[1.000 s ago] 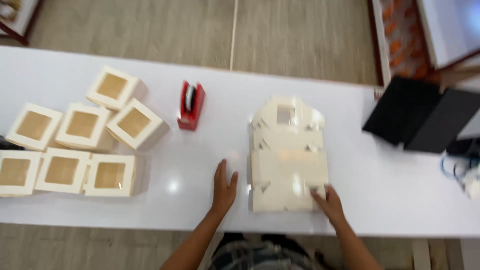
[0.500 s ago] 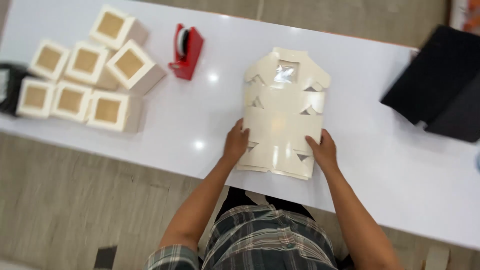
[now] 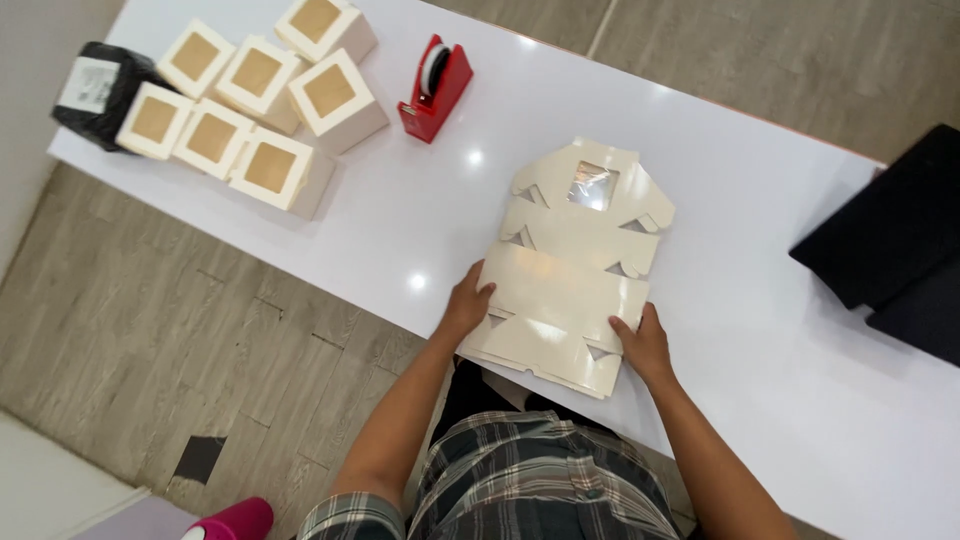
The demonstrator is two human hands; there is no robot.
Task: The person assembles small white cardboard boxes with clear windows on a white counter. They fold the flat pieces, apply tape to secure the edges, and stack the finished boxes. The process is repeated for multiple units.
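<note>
**A:** Start with the biggest thing, the long white table (image 3: 760, 330), running corner to corner across the shot, wood-look floor (image 3: 200, 330) below it.

**B:** And on the far right, black flat pieces (image 3: 890, 240) lying on the table, well apart from the action.

**A:** Centre stage: a stack of flat, unfolded cream cardboard boxes (image 3: 575, 265), clear window cut-out at the far end, near edge hanging just over the table's edge by the person's plaid shirt (image 3: 530, 480).

**B:** Upper left, a cluster of folded white boxes (image 3: 250, 95) with brown window tops, packed tightly together. A black wrapped bundle (image 3: 100, 90) sits just beside them at the corner.

**A:** Between that cluster and the flat stack, a red tape dispenser (image 3: 435, 90), standing alone.

**B:** Now the hands. Left hand (image 3: 468, 305) is on the stack's left edge, fingers curled against it, thumb on top.

**A:** Right hand (image 3: 645, 345) presses on the near right corner, fingers laid on the cardboard. Both are in contact; neither lifts it clear.

**B:** Smallest: a pink object (image 3: 235, 520) at the bottom edge, on the floor side.
</note>
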